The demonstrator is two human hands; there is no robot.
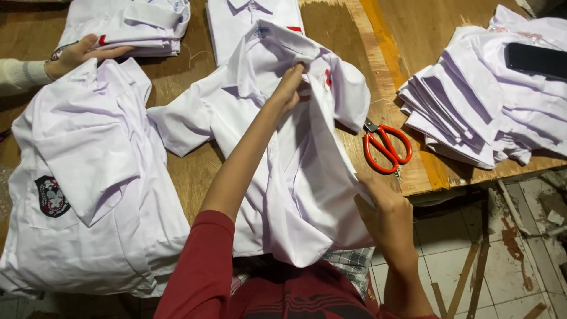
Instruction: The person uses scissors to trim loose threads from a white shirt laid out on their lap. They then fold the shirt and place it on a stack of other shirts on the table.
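Note:
A white short-sleeved shirt lies spread over the wooden table in front of me. My left hand pinches a fold of its fabric near the collar and a small red patch. My right hand grips the shirt's lower edge at the table's front, pulling the cloth taut. Another white shirt with a dark round badge on its pocket lies to the left.
Red-handled scissors lie on the table right of the shirt. A stack of folded white shirts with a black phone on top sits at the right. Another person's hand rests on folded shirts at the far left. Tiled floor below right.

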